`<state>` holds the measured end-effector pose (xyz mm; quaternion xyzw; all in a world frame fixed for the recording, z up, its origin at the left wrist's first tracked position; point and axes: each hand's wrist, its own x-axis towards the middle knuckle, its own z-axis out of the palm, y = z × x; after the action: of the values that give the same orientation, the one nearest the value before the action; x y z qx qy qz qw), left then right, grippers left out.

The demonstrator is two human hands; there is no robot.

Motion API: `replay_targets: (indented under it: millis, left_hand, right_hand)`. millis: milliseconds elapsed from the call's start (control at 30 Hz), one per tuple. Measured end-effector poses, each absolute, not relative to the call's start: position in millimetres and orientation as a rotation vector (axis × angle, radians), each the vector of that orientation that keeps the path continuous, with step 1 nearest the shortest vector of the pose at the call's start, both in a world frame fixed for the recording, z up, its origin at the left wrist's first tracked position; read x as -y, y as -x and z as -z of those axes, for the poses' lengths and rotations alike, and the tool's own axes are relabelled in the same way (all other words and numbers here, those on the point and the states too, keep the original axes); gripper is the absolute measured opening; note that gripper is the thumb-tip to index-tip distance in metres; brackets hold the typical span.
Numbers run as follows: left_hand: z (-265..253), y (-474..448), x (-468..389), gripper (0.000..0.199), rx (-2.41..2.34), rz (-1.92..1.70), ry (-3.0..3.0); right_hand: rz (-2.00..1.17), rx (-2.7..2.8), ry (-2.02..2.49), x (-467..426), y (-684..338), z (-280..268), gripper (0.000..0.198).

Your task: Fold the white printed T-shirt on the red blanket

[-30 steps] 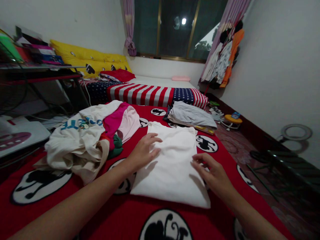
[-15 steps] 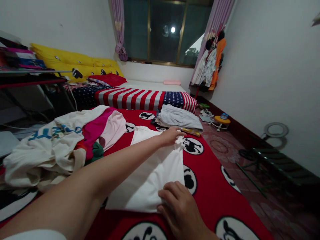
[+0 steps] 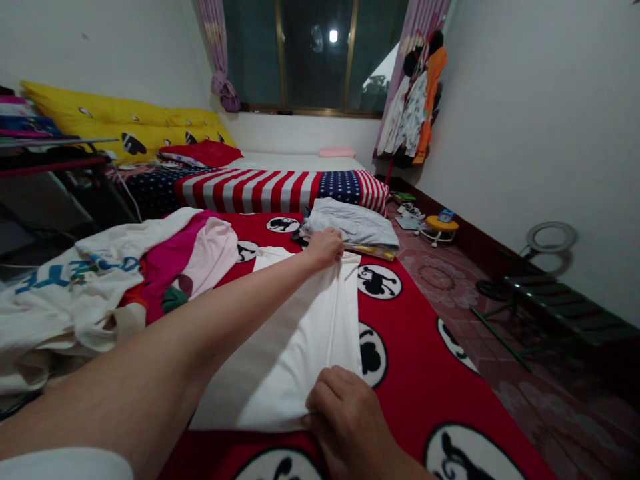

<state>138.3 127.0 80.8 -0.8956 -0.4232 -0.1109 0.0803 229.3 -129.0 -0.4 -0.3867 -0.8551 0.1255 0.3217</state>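
A white garment (image 3: 270, 380) lies spread on the red patterned blanket (image 3: 405, 360), with creases running lengthwise along its right part. My left hand (image 3: 326, 248), the arm stretched across the garment, pinches its cloth near the far edge. Closer to me, my right hand (image 3: 350, 410) grips the near right edge between thumb and fingers. Left of the garment is a loose heap of clothes: a cream piece with blue letters (image 3: 85, 280), a magenta one (image 3: 173, 260) and a pale pink one (image 3: 213, 250). Beyond my left hand sits a stack of folded grey clothes (image 3: 355, 223).
A bed with a stars-and-stripes cover (image 3: 260, 190) stands behind, under the window. At right are a yellow-topped stool (image 3: 441, 223), a ring light (image 3: 551, 237) and a dark green slatted bench (image 3: 570, 303). A desk (image 3: 55, 160) is at left.
My left hand has closed on the cloth and moved left, drawing up lengthwise creases. My right hand now grips the near edge more tightly, slightly further left. The view has shifted a little.
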Motion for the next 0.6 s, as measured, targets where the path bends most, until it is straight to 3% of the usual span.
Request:
replay_targets:
  millis: [67,233,333,467,600]
  left_hand:
    - [-73.1,-138.9,-119.5,0.015,1.343,0.387,2.629]
    - [-53.9,-109.2,-90.1,0.049,1.456,0.758,2.589]
    - [-43.2,-67.6,-76.0,0.045,1.513,0.953,2.57]
    - [-34.1,-20.5,-67.7,0.034,1.608,0.907,2.574]
    - [-30.7,-7.4,-66.3,0.045,1.458,0.604,2.855]
  right_hand:
    - [-0.438,2.225,1.072,130.6,-230.9,-2.6,0.015]
    - [-0.604,2.173,1.166,133.2,-233.5,-8.1,0.006]
    - [-0.603,2.165,1.169,133.6,-232.4,-8.2,0.005]
    - [-0.57,2.163,1.185,134.1,-229.2,-8.7,0.006]
    - [-0.566,2.162,1.167,133.6,-229.1,-10.4,0.007]
